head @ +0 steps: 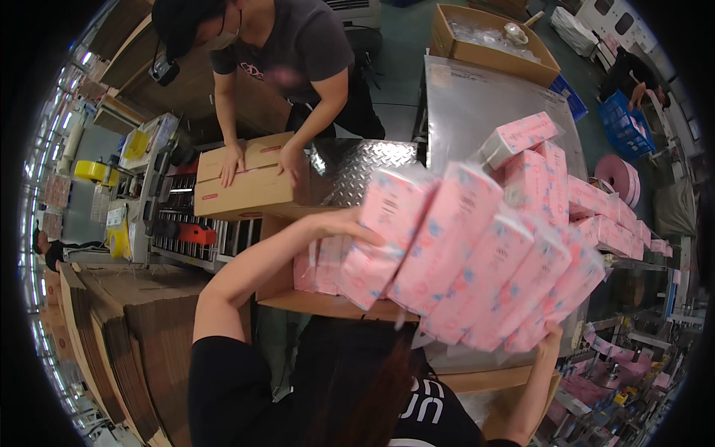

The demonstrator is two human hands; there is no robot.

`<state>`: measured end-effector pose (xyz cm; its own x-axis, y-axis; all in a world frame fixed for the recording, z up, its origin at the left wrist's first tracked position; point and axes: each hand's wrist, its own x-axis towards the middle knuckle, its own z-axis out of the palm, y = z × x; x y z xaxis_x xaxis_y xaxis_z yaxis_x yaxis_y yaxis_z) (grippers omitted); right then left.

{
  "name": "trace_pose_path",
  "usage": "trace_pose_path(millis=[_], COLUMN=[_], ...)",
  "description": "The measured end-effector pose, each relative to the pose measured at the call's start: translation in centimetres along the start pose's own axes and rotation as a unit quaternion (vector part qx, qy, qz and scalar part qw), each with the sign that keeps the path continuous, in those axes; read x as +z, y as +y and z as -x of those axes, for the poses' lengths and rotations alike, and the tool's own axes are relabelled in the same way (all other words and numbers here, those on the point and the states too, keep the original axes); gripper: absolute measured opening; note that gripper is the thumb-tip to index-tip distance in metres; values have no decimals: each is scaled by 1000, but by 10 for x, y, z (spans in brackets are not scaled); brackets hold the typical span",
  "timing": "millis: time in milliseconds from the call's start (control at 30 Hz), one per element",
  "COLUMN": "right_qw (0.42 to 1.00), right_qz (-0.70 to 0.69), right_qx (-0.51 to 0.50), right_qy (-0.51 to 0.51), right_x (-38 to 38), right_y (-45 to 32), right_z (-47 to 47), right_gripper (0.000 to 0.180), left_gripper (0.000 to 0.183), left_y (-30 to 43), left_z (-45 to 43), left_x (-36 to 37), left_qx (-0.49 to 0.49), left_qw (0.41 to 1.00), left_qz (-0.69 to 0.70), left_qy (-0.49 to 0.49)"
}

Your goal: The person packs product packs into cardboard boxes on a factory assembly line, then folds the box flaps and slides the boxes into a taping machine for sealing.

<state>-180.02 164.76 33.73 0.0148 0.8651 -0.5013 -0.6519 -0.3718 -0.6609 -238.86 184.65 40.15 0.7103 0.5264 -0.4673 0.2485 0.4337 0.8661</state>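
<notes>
A row of several pink plastic-wrapped tissue packs point(447, 240) is held in the air between my two hands. My left hand point(352, 224) presses on the row's left end, its fingers over the first pack. At the lower right end, my right hand point(550, 335) grips the last pack; part of it is hidden behind the row. Below the row's left end stands an open cardboard box point(279, 279) with similar pink packs point(329, 265) inside. More pink packs point(528, 179) lie stacked on the metal table point(475, 100) beyond the row.
Across from me a co-worker rests both hands on a closed carton point(246, 179) beside a diamond-plate metal surface point(366, 167). Flattened cardboard sheets point(128, 335) stand at the left. A carton with clear plastic point(497, 42) is at the table's far end. Another open carton point(491, 385) is near my right arm.
</notes>
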Motion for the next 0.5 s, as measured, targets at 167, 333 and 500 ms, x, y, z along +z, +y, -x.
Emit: trace_pose_path(millis=[167,333,500], right_qw=[954,832,646], right_qz=[239,526,721], right_qx=[-20,20,-193], right_qy=[-180,-178,-161], right_x=[146,180,225], right_y=[59,221,259], right_z=[-47,-51,7], right_gripper=[66,65,97], left_gripper=[70,64,46], left_y=[-73,-186,-214], left_z=[160,266,278], left_x=[-58,-40,22], left_qx=[16,-1,51], left_qw=[990,964,820], left_qz=[54,-110,-185], left_qy=[128,243,540])
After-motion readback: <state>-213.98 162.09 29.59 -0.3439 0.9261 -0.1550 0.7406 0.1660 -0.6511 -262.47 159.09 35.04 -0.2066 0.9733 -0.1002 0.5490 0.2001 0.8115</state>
